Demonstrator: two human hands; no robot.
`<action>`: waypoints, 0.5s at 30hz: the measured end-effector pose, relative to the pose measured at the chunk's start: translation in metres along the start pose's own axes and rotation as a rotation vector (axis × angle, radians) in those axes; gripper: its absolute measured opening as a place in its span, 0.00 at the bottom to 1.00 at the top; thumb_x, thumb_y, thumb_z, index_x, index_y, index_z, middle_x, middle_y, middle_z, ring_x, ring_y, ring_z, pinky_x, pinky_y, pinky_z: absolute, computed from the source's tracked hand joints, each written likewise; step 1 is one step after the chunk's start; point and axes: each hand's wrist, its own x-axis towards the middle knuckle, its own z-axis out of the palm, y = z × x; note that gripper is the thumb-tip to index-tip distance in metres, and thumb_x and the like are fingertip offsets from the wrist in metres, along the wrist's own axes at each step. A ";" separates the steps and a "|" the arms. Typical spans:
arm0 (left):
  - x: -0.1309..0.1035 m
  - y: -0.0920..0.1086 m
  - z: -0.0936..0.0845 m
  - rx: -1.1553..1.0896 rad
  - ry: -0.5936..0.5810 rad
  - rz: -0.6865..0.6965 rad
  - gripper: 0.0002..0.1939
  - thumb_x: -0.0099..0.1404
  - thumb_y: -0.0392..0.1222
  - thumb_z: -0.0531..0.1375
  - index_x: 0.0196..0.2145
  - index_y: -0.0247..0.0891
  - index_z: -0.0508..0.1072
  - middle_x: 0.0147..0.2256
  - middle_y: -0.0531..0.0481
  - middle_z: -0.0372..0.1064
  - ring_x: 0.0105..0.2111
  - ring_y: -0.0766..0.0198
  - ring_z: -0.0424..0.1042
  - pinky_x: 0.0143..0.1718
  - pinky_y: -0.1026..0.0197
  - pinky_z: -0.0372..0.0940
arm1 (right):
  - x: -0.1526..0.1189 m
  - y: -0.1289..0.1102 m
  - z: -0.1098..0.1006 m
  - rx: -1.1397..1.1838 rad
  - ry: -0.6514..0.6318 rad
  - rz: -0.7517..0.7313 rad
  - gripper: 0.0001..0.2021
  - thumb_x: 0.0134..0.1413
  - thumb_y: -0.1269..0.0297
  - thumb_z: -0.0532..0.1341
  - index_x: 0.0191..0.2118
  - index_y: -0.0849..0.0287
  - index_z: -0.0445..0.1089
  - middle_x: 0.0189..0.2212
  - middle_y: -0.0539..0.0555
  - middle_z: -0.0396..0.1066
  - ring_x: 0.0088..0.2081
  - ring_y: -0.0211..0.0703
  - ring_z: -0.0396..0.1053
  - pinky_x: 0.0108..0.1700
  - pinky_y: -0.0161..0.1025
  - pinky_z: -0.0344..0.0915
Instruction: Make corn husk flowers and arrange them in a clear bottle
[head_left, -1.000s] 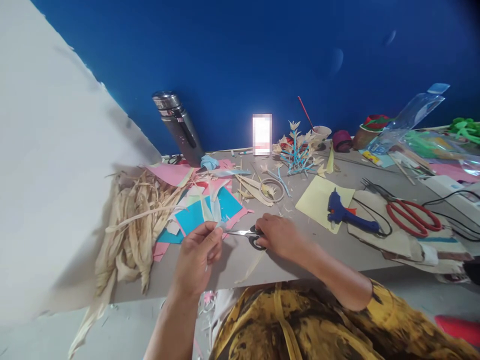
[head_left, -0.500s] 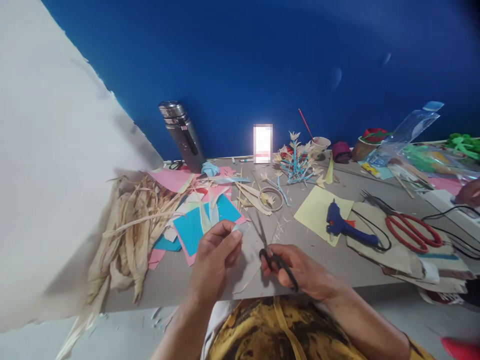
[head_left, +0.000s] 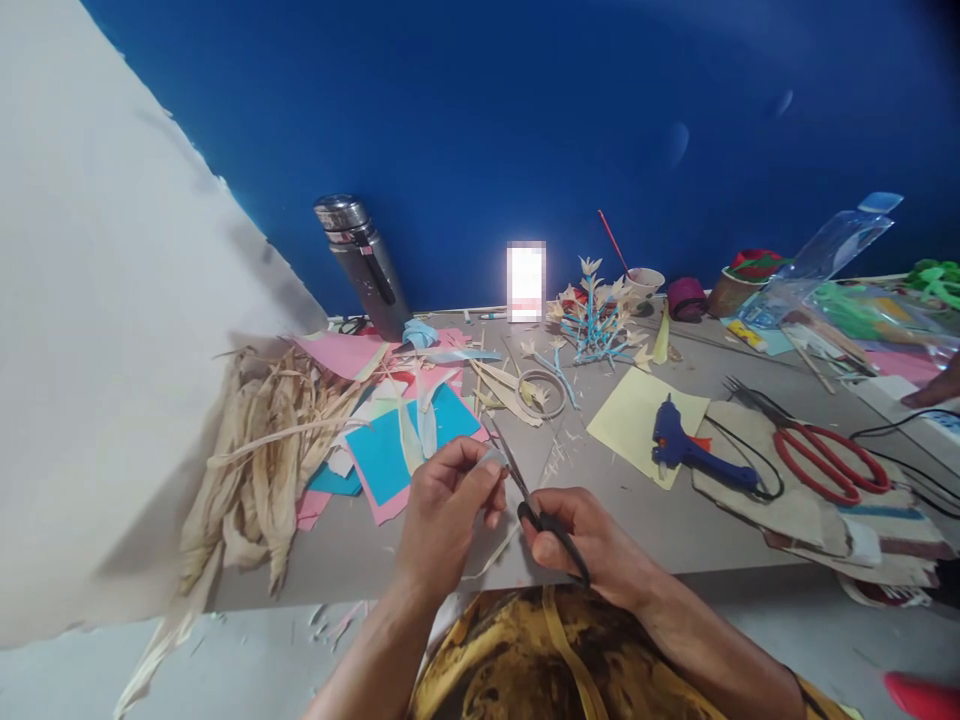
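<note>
The left hand point(head_left: 451, 495) pinches a small, pale blue, thin piece point(head_left: 493, 458) between thumb and forefinger, its other fingers curled. Just beside it, the right hand point(head_left: 576, 535) is closed around the black handles of slim metal scissors point(head_left: 553, 530), whose narrow blades slant up and away beside the left fingertips. Both hands are near the front edge of the grey tabletop point(head_left: 622, 530), with a pale strip point(head_left: 501, 550) lying between them. Left of the left hand, blue and pink paper sheets point(head_left: 409, 455) lie near, then a bundle of dry tan husks point(head_left: 259, 470) hangs past the front edge. Beyond the right hand, grey surface with fine scraps reaches a round beige ring point(head_left: 541, 415). To its right, bare grey separates it from a yellow paper sheet point(head_left: 630, 425) bearing part of a blue glue gun point(head_left: 694, 450); red-handled metal shears point(head_left: 825, 455) lie farther right.
</note>
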 end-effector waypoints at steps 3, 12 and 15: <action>0.001 -0.002 -0.001 0.008 -0.008 0.013 0.12 0.60 0.46 0.66 0.25 0.37 0.70 0.19 0.54 0.68 0.17 0.71 0.62 0.22 0.67 0.57 | 0.001 0.003 0.004 0.007 0.031 0.006 0.32 0.41 0.30 0.65 0.22 0.59 0.60 0.20 0.44 0.50 0.24 0.32 0.44 0.24 0.32 0.45; 0.001 -0.003 -0.006 -0.112 -0.072 -0.072 0.11 0.60 0.44 0.66 0.26 0.36 0.72 0.22 0.51 0.72 0.19 0.70 0.64 0.24 0.67 0.58 | 0.001 0.012 0.004 0.120 -0.060 0.088 0.36 0.39 0.24 0.61 0.24 0.60 0.65 0.18 0.48 0.61 0.21 0.33 0.53 0.24 0.34 0.49; 0.000 -0.001 -0.010 -0.127 0.010 -0.033 0.12 0.57 0.45 0.68 0.26 0.36 0.72 0.24 0.51 0.72 0.21 0.70 0.64 0.25 0.66 0.59 | 0.006 0.003 -0.006 -0.174 -0.003 0.076 0.33 0.44 0.28 0.61 0.23 0.59 0.64 0.18 0.46 0.58 0.22 0.34 0.52 0.25 0.34 0.47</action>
